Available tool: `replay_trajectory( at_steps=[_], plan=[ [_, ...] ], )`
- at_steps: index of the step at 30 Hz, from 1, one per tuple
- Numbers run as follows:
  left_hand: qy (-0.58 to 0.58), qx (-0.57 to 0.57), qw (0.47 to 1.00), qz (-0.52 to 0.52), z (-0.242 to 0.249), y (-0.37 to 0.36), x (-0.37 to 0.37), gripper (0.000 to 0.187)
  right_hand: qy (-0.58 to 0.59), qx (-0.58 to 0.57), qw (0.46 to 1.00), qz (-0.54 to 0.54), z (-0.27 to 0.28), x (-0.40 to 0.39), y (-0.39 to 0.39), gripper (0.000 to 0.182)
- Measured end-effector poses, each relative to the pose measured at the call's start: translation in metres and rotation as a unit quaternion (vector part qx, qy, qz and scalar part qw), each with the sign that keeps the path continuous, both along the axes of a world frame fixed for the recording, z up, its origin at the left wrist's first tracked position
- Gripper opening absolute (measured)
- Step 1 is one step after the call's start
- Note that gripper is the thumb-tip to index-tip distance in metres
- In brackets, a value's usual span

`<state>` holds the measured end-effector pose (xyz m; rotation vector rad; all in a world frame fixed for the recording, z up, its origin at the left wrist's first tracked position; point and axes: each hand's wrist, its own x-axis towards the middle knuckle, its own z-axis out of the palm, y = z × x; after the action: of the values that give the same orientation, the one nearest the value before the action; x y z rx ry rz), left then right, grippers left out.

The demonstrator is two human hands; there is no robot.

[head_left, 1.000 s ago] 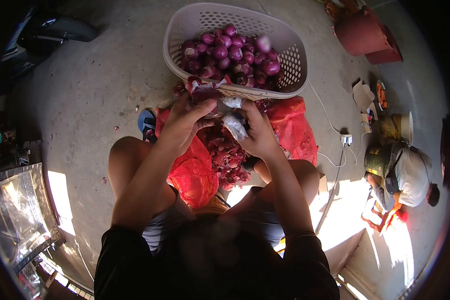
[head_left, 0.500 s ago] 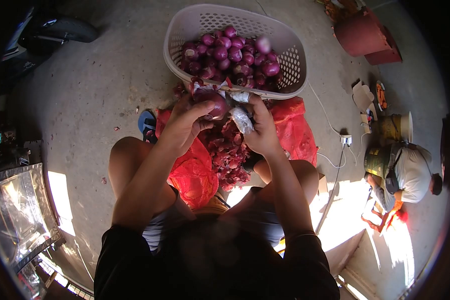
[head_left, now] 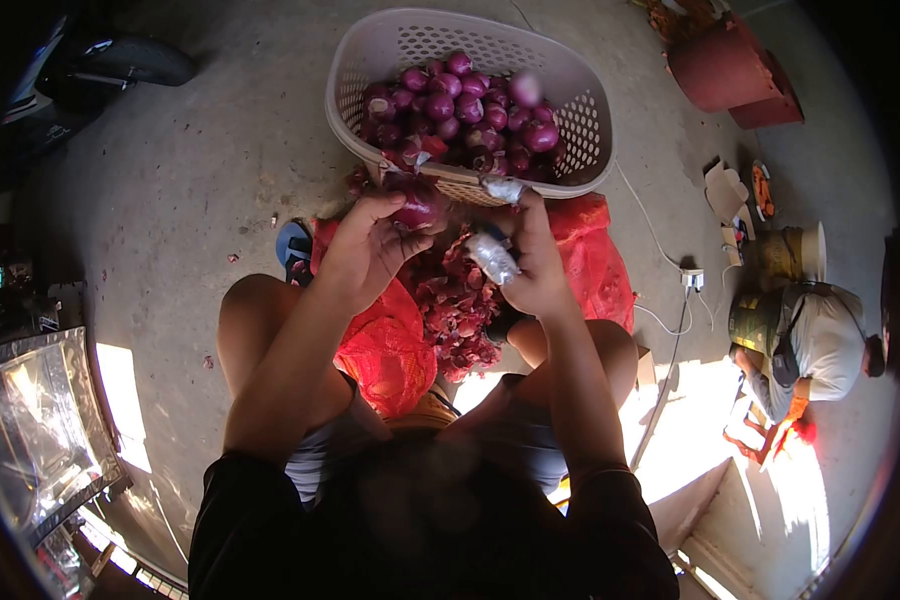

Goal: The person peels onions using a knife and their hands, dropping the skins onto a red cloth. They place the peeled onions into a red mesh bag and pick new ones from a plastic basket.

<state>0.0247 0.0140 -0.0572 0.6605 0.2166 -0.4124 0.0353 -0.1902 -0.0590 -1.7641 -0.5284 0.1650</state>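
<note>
A red onion [head_left: 417, 207] with torn skin at its top is gripped in the fingers of my left hand [head_left: 370, 245], just in front of the basket. To its right is my right hand [head_left: 535, 250], its thumb and forefinger wrapped in silvery, shiny tape and held apart from each other. The other fingers of that hand are curled, with a dark sliver showing between them; I cannot tell what it is. Below both hands lies a heap of loose onion skins [head_left: 455, 315]. Beyond them, the beige plastic basket [head_left: 595, 165] holds many red onions [head_left: 470, 110].
Red mesh sacks [head_left: 385, 345] [head_left: 590, 260] lie between and beside my knees. A blue slipper [head_left: 293, 243] is at the left. On the right are a white socket block [head_left: 692, 279] with cables, a bucket [head_left: 805, 252], red containers [head_left: 720, 65] and a bent-over person [head_left: 820, 340].
My right hand has drawn back to the right from the onion, and its wrapped thumb and forefinger have spread. My left hand has shifted slightly left with the onion.
</note>
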Motion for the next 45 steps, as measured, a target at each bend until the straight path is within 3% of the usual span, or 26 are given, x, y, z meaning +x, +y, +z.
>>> replay_trajectory(
  at_steps=[3, 6, 9, 13, 19, 22, 29, 32, 35, 37, 41, 42, 45],
  plan=[
    [-0.002, 0.024, 1.0, 0.001, 0.001, -0.003, -0.002, 0.035, -0.051, -0.122, 0.991, 0.018, -0.001, -0.004, 0.0, 0.067],
    [-0.016, 0.066, 0.998, 0.002, 0.006, -0.01, -0.004, 0.036, -0.077, -0.138, 0.987, 0.016, 0.004, -0.005, 0.003, 0.069],
    [-0.027, 0.086, 0.996, -0.01, 0.002, -0.009, -0.005, 0.037, -0.021, -0.107, 0.994, 0.005, 0.001, -0.003, 0.002, 0.062],
    [0.001, 0.089, 0.996, -0.009, -0.001, -0.007, -0.005, 0.039, -0.04, -0.065, 0.997, -0.004, -0.005, 0.001, 0.003, 0.052],
    [0.024, -0.038, 0.997, -0.061, 0.001, -0.004, -0.006, 0.034, 0.059, 0.063, 0.996, -0.031, -0.006, 0.003, 0.008, 0.043],
    [0.023, -0.048, 0.999, -0.006, 0.003, -0.01, -0.007, 0.033, 0.061, 0.077, 0.995, -0.018, -0.004, 0.001, 0.009, 0.042],
    [0.003, 0.063, 0.998, 0.022, -0.003, -0.014, -0.007, 0.034, 0.02, 0.021, 0.999, -0.04, -0.004, -0.002, 0.014, 0.041],
    [0.031, 0.026, 0.999, 0.008, -0.001, -0.013, -0.006, 0.033, 0.063, 0.043, 0.997, -0.011, -0.008, 0.002, 0.015, 0.046],
    [0.04, 0.005, 0.999, 0.006, -0.002, -0.011, -0.006, 0.034, 0.215, 0.07, 0.974, 0.016, 0.013, 0.0, 0.015, 0.055],
    [0.028, 0.016, 0.999, 0.021, -0.005, -0.013, -0.006, 0.034, 0.225, 0.021, 0.973, 0.047, 0.01, -0.003, 0.009, 0.06],
    [0.013, 0.042, 0.999, 0.031, 0.001, -0.015, -0.007, 0.035, 0.096, -0.006, 0.993, 0.063, -0.009, -0.006, 0.016, 0.064],
    [0.007, 0.054, 0.998, 0.026, 0.004, -0.015, -0.008, 0.035, 0.154, 0.046, 0.985, 0.064, -0.01, -0.005, 0.017, 0.063],
    [0.002, 0.078, 0.997, 0.015, 0.003, -0.014, -0.008, 0.035, 0.164, 0.036, 0.984, 0.06, -0.002, -0.004, 0.017, 0.063]
  ],
)
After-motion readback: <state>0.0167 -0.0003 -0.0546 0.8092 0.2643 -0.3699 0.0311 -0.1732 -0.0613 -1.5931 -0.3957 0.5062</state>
